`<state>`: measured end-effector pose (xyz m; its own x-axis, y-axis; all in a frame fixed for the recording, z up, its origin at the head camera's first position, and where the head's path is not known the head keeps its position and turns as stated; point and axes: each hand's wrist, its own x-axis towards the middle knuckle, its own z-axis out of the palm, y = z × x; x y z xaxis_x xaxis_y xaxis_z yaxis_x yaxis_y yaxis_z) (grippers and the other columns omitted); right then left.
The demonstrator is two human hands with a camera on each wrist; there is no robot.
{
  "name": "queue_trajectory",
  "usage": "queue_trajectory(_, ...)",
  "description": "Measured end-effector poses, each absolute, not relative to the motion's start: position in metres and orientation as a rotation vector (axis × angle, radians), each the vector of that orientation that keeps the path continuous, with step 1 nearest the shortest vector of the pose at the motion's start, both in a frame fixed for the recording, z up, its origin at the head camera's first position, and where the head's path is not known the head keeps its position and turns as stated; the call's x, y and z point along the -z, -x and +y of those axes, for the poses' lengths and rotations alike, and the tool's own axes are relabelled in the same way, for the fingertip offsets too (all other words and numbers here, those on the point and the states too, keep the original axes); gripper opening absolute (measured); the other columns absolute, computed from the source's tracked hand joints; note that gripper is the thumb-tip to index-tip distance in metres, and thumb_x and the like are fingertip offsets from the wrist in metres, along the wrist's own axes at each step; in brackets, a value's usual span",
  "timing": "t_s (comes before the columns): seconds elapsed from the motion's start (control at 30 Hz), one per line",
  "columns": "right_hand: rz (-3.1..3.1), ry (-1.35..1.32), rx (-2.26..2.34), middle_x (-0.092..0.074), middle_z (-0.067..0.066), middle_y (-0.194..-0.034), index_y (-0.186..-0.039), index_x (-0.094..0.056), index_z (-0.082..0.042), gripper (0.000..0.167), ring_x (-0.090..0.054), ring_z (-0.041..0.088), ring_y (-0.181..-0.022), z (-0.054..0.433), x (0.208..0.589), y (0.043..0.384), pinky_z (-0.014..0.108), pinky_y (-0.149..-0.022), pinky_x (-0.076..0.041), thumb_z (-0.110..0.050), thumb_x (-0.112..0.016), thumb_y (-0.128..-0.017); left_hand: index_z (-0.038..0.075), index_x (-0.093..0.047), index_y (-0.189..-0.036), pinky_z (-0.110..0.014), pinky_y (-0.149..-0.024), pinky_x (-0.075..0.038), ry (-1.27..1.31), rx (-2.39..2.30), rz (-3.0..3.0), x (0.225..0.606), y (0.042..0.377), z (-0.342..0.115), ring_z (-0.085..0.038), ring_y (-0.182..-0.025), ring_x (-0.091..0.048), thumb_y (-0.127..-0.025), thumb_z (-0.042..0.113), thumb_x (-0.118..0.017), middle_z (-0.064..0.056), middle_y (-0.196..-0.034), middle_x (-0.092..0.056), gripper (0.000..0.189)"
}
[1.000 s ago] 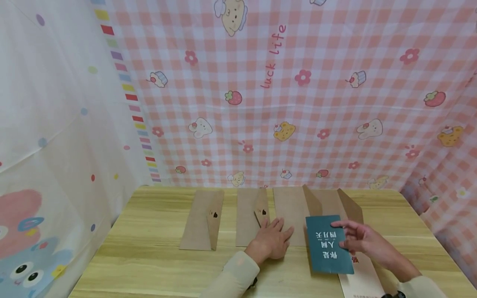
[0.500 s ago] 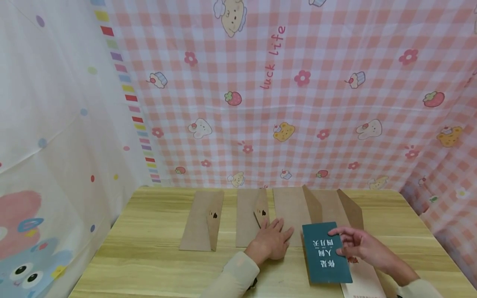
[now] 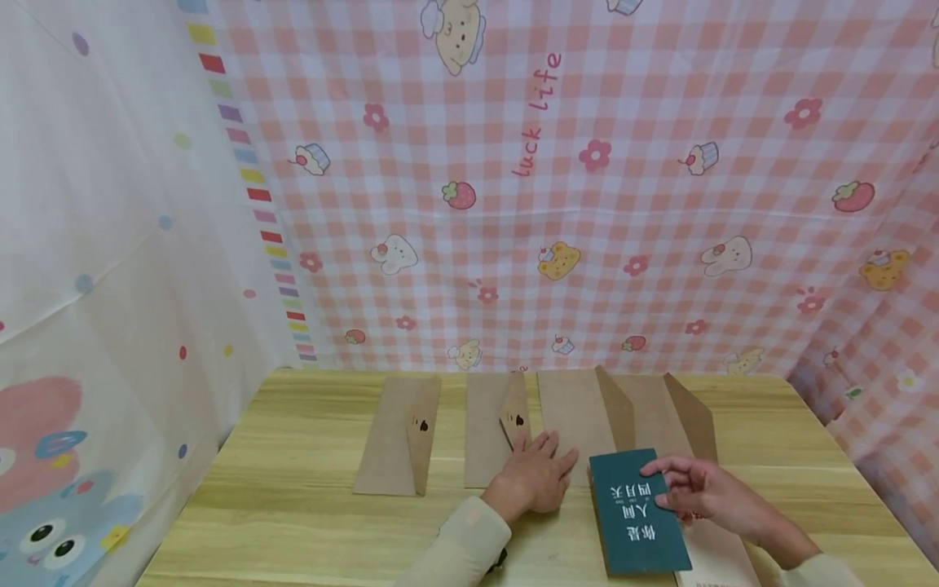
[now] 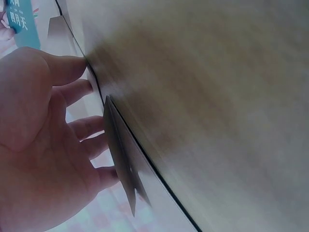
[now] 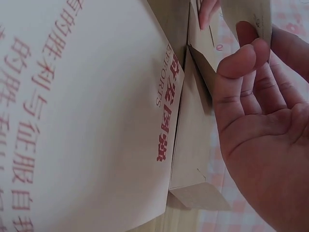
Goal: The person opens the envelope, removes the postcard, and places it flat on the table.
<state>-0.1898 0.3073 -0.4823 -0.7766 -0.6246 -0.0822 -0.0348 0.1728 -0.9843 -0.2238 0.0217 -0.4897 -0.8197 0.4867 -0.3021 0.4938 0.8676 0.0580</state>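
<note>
My right hand (image 3: 715, 497) pinches a teal card (image 3: 634, 530) with white Chinese characters by its right edge. The card hovers at the table's near side, partly over a pale sheet with red characters (image 3: 719, 558), whose print reads large in the right wrist view. My left hand (image 3: 531, 477) rests with fingers spread between a brown envelope with a folded flap (image 3: 487, 432) and another brown envelope whose flap stands up (image 3: 572, 416). In the left wrist view, the left fingertips touch down beside a raised flap (image 4: 120, 154).
A third brown envelope (image 3: 389, 436) lies apart on the left, flap folded over. Farther right, one more brown envelope (image 3: 649, 408) has its flap raised, partly behind the right hand. The wooden table (image 3: 293, 489) ends at a pink checked curtain (image 3: 411, 220).
My right hand has drawn the teal card toward the near edge and slightly left. The left hand stays where it was.
</note>
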Motion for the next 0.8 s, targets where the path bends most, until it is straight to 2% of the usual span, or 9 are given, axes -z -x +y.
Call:
queue_trajectory(0.23,1.959,0.611,1.664,-0.069,0.004,-0.095,-0.129,-0.047,0.013,0.035,-0.061,0.008,-0.069,0.306,0.484,0.189,0.025,-0.059,-0.054,-0.003,-0.055,-0.100,0.040,-0.028,-0.155,-0.043,-0.122,-0.017,-0.746,0.042,2.738,0.489,0.223,0.021,-0.012,-0.152,-0.017,-0.105,0.042,-0.040,0.006,-0.165,-0.021,0.051)
queue_trajectory(0.5,1.939,0.595,1.626,-0.064,0.001,-0.087,-0.126,-0.050,0.013,0.037,-0.062,0.007,-0.068,0.301,0.489,0.189,0.026,-0.062,-0.056,-0.003,-0.060,-0.095,0.040,-0.028,-0.155,-0.043,-0.122,-0.019,-0.753,0.063,2.747,0.489,0.223,0.021,-0.012,-0.151,-0.018,-0.105,0.042,-0.039,0.005,-0.164,-0.022,0.051)
queue_trajectory(0.8,1.848,0.598,1.640,-0.060,-0.001,-0.085,-0.126,-0.048,0.015,0.036,-0.062,0.007,-0.070,0.296,0.494,0.188,0.022,-0.063,-0.056,0.001,-0.058,-0.094,0.039,-0.029,-0.155,-0.043,-0.122,-0.020,-0.763,0.063,2.748,0.488,0.223,0.021,-0.013,-0.151,-0.019,-0.105,0.042,-0.040,0.005,-0.164,-0.023,0.051)
